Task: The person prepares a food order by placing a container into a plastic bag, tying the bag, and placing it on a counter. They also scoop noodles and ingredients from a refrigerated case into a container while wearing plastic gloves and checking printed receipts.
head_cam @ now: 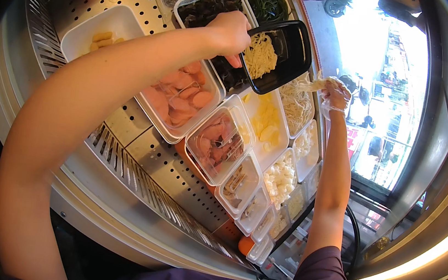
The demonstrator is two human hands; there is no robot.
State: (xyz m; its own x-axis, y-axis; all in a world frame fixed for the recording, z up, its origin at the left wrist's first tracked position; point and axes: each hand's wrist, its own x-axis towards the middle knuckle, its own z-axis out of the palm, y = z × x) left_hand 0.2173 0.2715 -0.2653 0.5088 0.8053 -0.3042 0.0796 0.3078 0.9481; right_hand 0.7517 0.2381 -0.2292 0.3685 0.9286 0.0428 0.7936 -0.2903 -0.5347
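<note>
My bare left hand [231, 33] grips the near rim of a black plastic tray [294, 52], tilted above the food tubs. A heap of pale yellowish shreds [262, 55] lies at the end of the tray by my fingers. Off to the right, my right hand [336, 95] wears a thin clear plastic glove. Between its fingers is a pinch of pale strands [316, 85], over the edge of a white tub of similar strands [294, 104]. Yellow slices [266, 122] fill the white tub below the black tray.
Pink sliced sausage [185, 98], dark wood ear fungus [206, 7], seaweed strips [266, 4] and cauliflower [280, 177] sit in nearby tubs. A white tub [74, 38] stands on the perforated metal shelf [134, 125]. A window [387, 55] borders the right side.
</note>
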